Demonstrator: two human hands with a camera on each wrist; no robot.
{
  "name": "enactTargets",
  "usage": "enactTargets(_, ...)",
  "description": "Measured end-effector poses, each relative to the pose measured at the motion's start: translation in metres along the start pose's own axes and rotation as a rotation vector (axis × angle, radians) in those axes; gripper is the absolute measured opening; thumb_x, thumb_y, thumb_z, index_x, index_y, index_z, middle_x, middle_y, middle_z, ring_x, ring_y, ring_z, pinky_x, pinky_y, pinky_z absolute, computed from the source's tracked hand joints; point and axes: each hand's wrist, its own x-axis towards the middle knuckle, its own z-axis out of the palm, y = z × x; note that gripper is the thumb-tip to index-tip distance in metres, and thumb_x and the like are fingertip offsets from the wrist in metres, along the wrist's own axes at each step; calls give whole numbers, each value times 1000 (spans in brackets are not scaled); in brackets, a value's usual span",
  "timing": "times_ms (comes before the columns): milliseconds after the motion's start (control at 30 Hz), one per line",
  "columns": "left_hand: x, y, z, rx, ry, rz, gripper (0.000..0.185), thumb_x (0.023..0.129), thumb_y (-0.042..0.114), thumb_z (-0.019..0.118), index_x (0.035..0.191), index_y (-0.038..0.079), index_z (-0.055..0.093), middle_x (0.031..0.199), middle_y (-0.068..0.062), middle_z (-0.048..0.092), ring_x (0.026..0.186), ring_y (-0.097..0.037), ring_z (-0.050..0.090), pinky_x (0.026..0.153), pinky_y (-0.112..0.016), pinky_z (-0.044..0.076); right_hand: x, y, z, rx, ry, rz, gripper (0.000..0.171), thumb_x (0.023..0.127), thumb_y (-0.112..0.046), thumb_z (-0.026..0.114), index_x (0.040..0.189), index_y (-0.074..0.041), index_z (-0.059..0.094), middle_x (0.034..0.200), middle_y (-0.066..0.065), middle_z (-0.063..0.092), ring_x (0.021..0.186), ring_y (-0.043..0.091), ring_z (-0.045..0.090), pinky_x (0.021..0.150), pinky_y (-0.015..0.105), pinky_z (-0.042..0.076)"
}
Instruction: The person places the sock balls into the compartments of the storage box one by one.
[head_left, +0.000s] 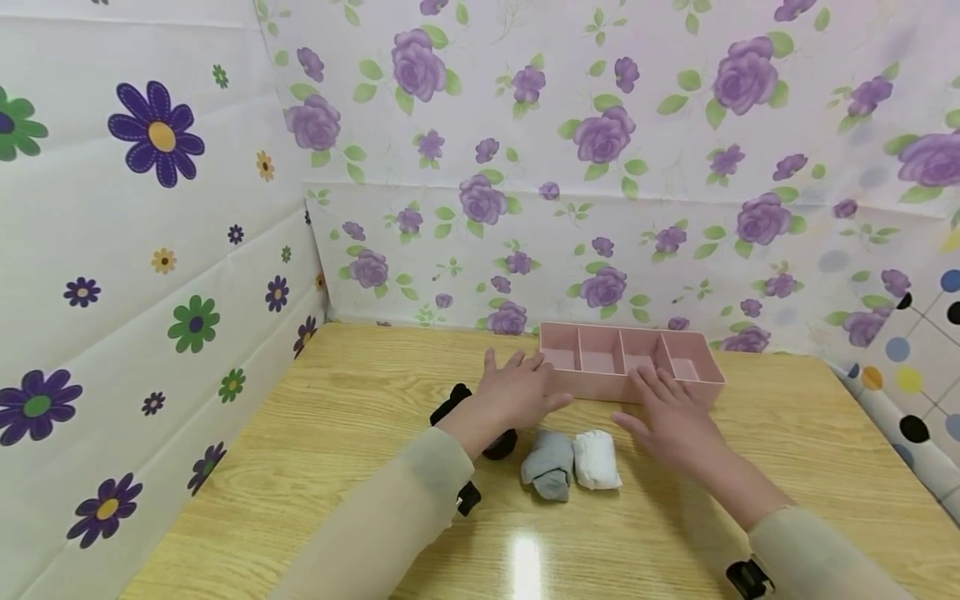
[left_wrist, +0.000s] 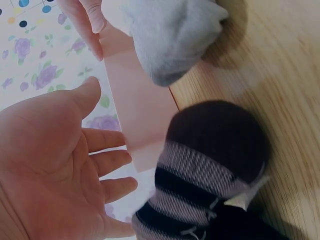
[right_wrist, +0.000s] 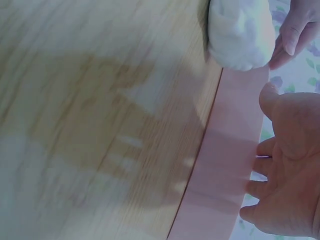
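A pink divided box (head_left: 596, 387) stands near the back wall, its several compartments in a row. My left hand (head_left: 513, 393) reaches to its left end with fingers spread and nothing held. Over the front edge, toward the right end, my right hand (head_left: 675, 423) lies with fingers extended. In front of the box sit a grey rolled sock (head_left: 549, 467) and a white rolled bundle (head_left: 597, 460), side by side. A black sock (head_left: 448, 403), partly hidden under my left forearm, shows grey stripes in the left wrist view, where the sock (left_wrist: 210, 145) lies beside the palm.
The wooden table (head_left: 360, 392) meets a flower-printed cloth (head_left: 480, 250) behind the box and another cloth (head_left: 150, 333) on the left. A dotted cloth (head_left: 915, 375) borders the right side. Black straps (head_left: 748, 577) sit at both wrists.
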Motion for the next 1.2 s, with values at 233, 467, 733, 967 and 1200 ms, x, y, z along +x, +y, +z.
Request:
enactTargets(233,-6,-14,-1,-8,13,-18,74,113,69,42,171,23,46,180,0,33,167,-31,26,131,-72,8,11,-10,4,5,-11,-17,86,112,-52,61,168,9,35,174,31,28,161,57,23,129,72,17)
enactTargets(467,-12,-29,1,-25,34,-31,75,112,69,44,171,21,45,179,-1,33,166,-33,27,130,-74,5,18,-22,5,8,-19,-47,85,112,-50,62,167,9,36,174,31,31,161,55,23,129,69,19)
enactTargets(733,-18,-43,0,-8,44,-37,74,113,68,44,170,22,47,179,-2,34,165,-35,28,129,-76,5,24,-38,5,15,-14,-64,82,113,-49,63,166,9,39,173,30,35,160,55,27,130,67,20)
enactTargets(967,-22,-53,2,-17,57,-46,73,113,67,44,170,21,47,179,-1,35,165,-35,28,128,-76,6,28,-45,7,15,-18,-72,82,112,-49,63,167,7,39,174,28,34,161,54,26,131,67,18)
enactTargets(1200,-26,-60,1,-44,58,-52,71,114,64,46,171,21,46,180,-1,33,166,-35,28,129,-76,5,31,-49,10,8,-9,-85,80,113,-49,63,167,6,40,173,28,35,160,53,28,130,68,19)
